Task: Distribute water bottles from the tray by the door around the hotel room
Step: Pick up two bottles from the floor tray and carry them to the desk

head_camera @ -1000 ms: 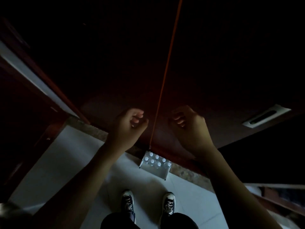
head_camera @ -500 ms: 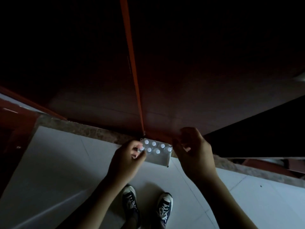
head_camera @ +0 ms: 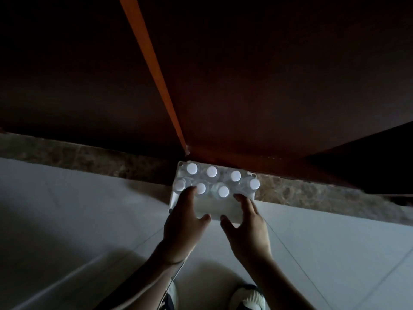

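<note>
My left hand (head_camera: 184, 222) and right hand (head_camera: 247, 229), fingers spread, hover over the rectangular white tray (head_camera: 225, 209); round-capped clear bottles (head_camera: 211, 171) at twelve o'clock.

Pale tiled floor (head_camera: 89, 220) under white bottle tray (head_camera: 225, 209)

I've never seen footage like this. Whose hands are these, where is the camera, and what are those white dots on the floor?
There is no machine here: a person wears a camera on the head, looking down, so you see their own arms and shoes. The left hand and right hand reach down, fingers spread, to a white tray standing on the pale tiled floor against a dark wooden door. The white dots are the caps of seven water bottles standing upright in the tray, in two rows. Neither hand holds anything yet; the fingertips are at the nearest bottles.
</note>
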`<state>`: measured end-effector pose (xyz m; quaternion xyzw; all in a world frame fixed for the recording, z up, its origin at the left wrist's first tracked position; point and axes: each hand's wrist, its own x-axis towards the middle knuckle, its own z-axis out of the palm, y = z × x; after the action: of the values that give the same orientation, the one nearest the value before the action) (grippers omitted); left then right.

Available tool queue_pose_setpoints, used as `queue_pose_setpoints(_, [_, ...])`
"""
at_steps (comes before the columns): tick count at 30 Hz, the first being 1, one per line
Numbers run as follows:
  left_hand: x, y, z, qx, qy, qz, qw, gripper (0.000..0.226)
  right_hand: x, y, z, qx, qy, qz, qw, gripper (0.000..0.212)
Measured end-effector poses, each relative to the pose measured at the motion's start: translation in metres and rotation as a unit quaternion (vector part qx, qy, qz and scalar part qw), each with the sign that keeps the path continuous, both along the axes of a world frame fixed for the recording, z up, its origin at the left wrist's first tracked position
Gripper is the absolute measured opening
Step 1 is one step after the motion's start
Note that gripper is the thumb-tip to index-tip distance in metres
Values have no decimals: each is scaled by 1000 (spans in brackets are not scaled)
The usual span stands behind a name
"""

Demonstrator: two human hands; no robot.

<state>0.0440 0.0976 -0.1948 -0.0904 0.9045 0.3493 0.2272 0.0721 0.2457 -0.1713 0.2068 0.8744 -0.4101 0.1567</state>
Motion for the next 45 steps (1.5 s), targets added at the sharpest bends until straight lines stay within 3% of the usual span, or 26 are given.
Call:
queue_pose_setpoints(5, [1, 13, -96, -7, 62, 42, 997, 83, -10, -20, -117, -4, 31, -56, 998, 75])
queue_pose_setpoints(9, [-8, 18, -138, 26, 127, 67, 989, 61, -18, -27, -164, 13, 71, -96, 993, 70])
queue_pose_setpoints(14, [-20, 13, -144, -4, 166, 48, 985, 44, -25, -26, -181, 26, 63, -109, 992, 62])
queue_pose_setpoints(18, [-18, 9, -93, -1, 154, 41, 987, 44, -21, -20, -140, 31, 93, -102, 990, 64])
queue_pose_setpoints(20, [-18, 8, -48, -4, 153, 27, 988, 51, -19, -16, -97, 23, 101, -104, 989, 66])
queue_pose_setpoints(24, [-33, 11, 72, 20, 250, 1, 968, 53, -23, -2, 28, -22, 126, -126, 984, 59])
queue_pose_setpoints(29, [-50, 19, 279, 112, 309, 12, 944, 54, -44, 23, 236, -103, 188, -123, 969, 68])
queue_pose_setpoints(32, [-63, 21, 418, 174, 308, 12, 935, 53, -59, 38, 379, -131, 251, -86, 955, 59])
queue_pose_setpoints(37, [-72, 36, 643, 351, 289, 17, 890, 35, -70, 48, 603, -183, 343, -46, 920, 47])
queue_pose_setpoints(41, [-70, 43, 796, 411, 325, -20, 851, 33, -66, 47, 744, -266, 399, -28, 877, 54])
queue_pose_setpoints(45, [-56, 43, 921, 460, 365, -47, 808, 36, -50, 40, 868, -281, 451, -7, 847, 54])
